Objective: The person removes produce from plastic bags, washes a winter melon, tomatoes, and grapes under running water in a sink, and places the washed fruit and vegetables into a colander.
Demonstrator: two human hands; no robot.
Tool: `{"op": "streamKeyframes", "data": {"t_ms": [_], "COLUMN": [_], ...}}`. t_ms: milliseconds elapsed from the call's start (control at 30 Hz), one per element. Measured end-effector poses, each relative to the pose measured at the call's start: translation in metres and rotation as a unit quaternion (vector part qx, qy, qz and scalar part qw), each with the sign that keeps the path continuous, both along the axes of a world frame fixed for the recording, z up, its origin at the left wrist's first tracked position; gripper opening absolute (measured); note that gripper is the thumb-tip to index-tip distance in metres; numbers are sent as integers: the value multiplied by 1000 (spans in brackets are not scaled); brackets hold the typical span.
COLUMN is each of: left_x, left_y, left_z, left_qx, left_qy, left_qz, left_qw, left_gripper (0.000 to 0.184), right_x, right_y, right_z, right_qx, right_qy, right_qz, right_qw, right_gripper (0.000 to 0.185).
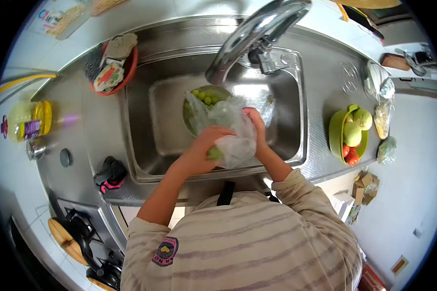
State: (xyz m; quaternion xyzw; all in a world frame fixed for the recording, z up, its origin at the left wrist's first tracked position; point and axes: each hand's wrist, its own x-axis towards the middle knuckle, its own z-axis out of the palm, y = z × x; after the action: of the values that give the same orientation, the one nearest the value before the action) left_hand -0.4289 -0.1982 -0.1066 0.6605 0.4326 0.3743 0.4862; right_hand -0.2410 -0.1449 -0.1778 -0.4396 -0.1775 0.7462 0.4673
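A clear plastic bag [235,138] hangs over the near side of the sink [162,136], with something green showing low in it by my left wrist. My left hand [204,148] is closed on the bag's left side. On its right side my right hand [255,123] grips the same bag, fingers bent into the film. Just beyond both hands, a bowl [185,116] of green grapes [209,98] rests in the sink, partly covered by the bag. More crumpled clear plastic [263,107] lies to the right of the bowl.
A chrome faucet [243,41] arches over the sink's far edge. An orange-red bowl [130,72] with sponges stands left. To the right is a green basket [335,133] of vegetables. An oil bottle [31,121] and a dark cloth [110,172] are on the left counter.
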Motion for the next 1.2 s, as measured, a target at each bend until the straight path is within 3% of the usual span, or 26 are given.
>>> {"op": "streamKeyframes", "data": {"t_ms": [33, 67, 100, 167, 200, 267, 300, 367, 433, 500, 567, 633, 700, 767, 833, 900, 933, 1000, 1033, 1100, 1133, 1200], "left_x": [-4, -11, -19, -36, -43, -51, -56, -69, -70, -73, -78, -78, -81, -77, -73, -76, -77, -78, -76, -67, -60, -31], "left_y": [0, -4, -9, -10, -8, -13, -13, 4, 19, 30, 44, 52, 58, 62, 59, 59, 60, 52, 48, 33, 22, 1], "left_z": [-2, -2, -1, 10, 8, 8, 6, 15, 27, 35, 41, 42, 23, 16, 11, 7, 5, -1, -4, -13, -19, -25], "left_qx": [5, -47, -69, -65, -59, -96, -96, -92, -58, -28, 7, 25, 23, 15, 1, -6, -8, -21, -32, 10, 45, 52], "left_qy": [-7, -104, -143, -166, -167, -317, -314, -331, -300, -271, -237, -213, -86, -122, -86, -52, -20, -51, -79, -25, 29, 69], "left_qz": [-7, 22, 48, 101, 97, 204, 208, 260, 268, 279, 255, 252, 205, 181, 180, 178, 182, 185, 180, 131, 90, 106], "left_qw": [1000, 993, 986, 979, 979, 921, 921, 902, 914, 921, 937, 944, 975, 976, 980, 983, 983, 981, 980, 991, 995, 991], "left_gripper": [45, 45, 45, 45, 45, 48, 48, 54, 56, 58, 57, 50, 44, 38, 30, 28, 26, 24, 23, 26, 30, 36], "right_x": [2, 0, -3, -11, -16, -25, -29, -37, -39, -38, -33, -28, -25, -25, -18, -16, -16, -12, -9, -5, -5, 2], "right_y": [-1, -2, -5, 0, 5, 9, 11, 23, 34, 41, 50, 55, 58, 56, 54, 55, 58, 52, 43, 38, 36, 19], "right_z": [-5, -4, -4, 15, 19, 28, 33, 43, 41, 66, 53, 41, 19, 21, 8, 1, -1, -5, -11, -21, -3, -32], "right_qx": [38, 161, 270, 427, 430, 447, 447, 351, 355, 326, 318, 233, 201, 70, 68, 192, 194, 221, 217, 352, 343, 372], "right_qy": [-24, -162, -303, -465, -468, -400, -396, -303, -255, -255, -276, -436, -444, -299, -306, -565, -565, -380, -381, -462, -387, -428], "right_qz": [-2, 45, 60, 135, 130, 98, 100, 93, 88, 120, 124, 255, 288, 279, 276, 363, 363, 285, 283, 264, 294, 286], "right_qw": [999, 973, 912, 764, 761, 794, 796, 881, 895, 902, 898, 831, 825, 910, 909, 716, 715, 852, 853, 770, 804, 772], "right_gripper": [16, 16, 18, 24, 24, 25, 25, 21, 19, 19, 18, 18, 18, 23, 28, 19, 19, 16, 16, 20, 29, 36]}}
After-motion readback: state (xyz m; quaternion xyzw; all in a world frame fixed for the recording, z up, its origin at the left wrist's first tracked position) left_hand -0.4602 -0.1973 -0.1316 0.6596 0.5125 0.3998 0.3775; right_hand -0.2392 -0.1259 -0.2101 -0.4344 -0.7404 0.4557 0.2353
